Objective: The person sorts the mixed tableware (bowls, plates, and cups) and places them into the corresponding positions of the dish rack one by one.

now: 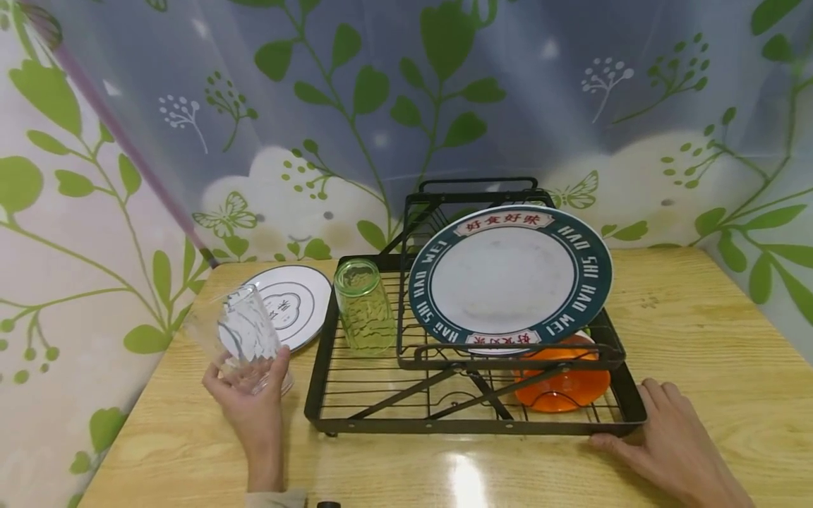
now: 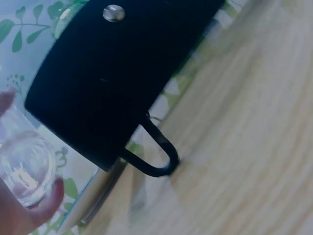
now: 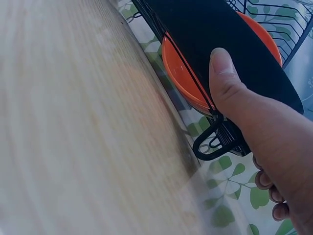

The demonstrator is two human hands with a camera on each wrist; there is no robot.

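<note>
My left hand grips a clear drinking glass, raised and tilted left of the black dish rack. In the left wrist view, the round end of the glass shows between thumb and fingers. At the rack's front right corner my right hand holds the frame, its thumb on the front wall and fingers round the side. An upturned green glass stands in the rack's left part. A large green-rimmed plate leans on the upper tier, above an orange bowl.
Behind the left hand, a white plate with dark rings lies on the wooden table, beside the rack. A patterned curtain hangs along the table's back. A small dark object shows at the bottom edge.
</note>
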